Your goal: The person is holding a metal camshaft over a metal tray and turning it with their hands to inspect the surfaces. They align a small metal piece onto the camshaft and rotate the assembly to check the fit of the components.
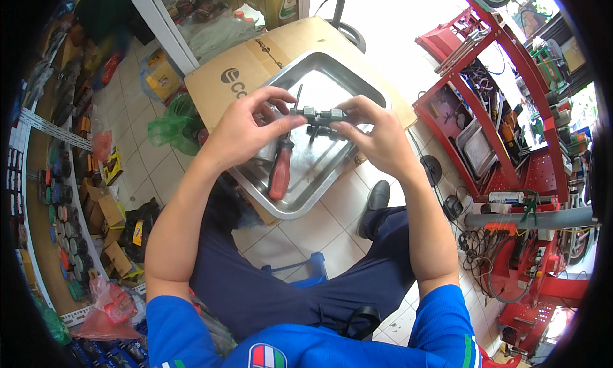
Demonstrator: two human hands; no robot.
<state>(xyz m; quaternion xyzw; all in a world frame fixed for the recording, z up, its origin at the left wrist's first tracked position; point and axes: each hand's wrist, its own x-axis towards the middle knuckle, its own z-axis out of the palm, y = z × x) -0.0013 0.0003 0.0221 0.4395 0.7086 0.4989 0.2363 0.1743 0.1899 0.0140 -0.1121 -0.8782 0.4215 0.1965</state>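
Note:
Both of my hands hold a small black metal part [318,117] with blocky ends, over a silver metal tray [297,202]. My left hand [255,122] has its thumb and fingers closed on the left end of the part; my right hand [369,125] grips the right end with thumb and fingers. Beneath them in the tray lies a red and black screwdriver [278,173], its shaft pointing away from me and partly hidden behind my left hand and the part. A metal object [265,152] in the tray, below my left hand, is mostly hidden.
The tray rests on a cardboard box [211,84]. A red tool cart [491,87] with tools stands at the right, cables beside it. Shelves [60,221] of small goods line the left, with bags and cartons on the floor. A blue plastic item [316,269] lies between my legs.

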